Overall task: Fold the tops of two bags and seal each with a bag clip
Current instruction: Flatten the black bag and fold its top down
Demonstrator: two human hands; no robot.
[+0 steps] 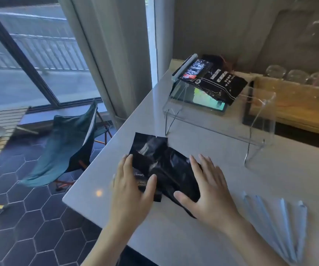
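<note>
Pressing flat: your left hand [133, 186] and right hand [210, 191], fingers spread, gripping nothing, rest on crumpled black foil bag [166, 166] at white counter [202, 237] edge. Unfolded, unclipped. Second black printed bag [215, 78], pale-blue clip [183, 67] fitted, looks done. Pale-blue plastic clips [277, 223] lie near right.

Counter by a window

A clear stand [220, 120] sits on the pale counter [174, 237], a wooden tray [296, 104] and glasses [289, 75] behind it; a teal chair [66, 144] stands on hexagon tiles [30, 217].
</note>
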